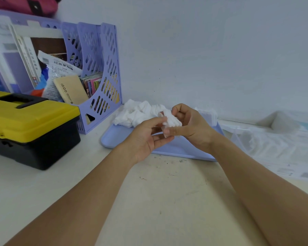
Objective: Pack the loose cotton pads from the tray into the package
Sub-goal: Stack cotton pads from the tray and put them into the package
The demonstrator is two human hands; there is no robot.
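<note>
Materials, worktop scene

Cotton pads (140, 112) soft, fluffy, matt; tray (117, 137) smooth lilac plastic; toolbox (32, 119) glossy yellow-black plastic; package (277, 139) clear crinkled film; worktop (167, 192) matt, scuffed.

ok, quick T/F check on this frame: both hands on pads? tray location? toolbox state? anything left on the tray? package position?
1. Both hands hold a small bunch of cotton pads: true; left hand and right hand grip it together above the tray.
2. The tray is red: false; it is light blue.
3. The yellow-lidded toolbox stands open: false; its lid is down.
4. A pile of loose pads lies at the tray's far left: true.
5. The package lies left of the toolbox: false; the clear package lies right of the tray.
</note>
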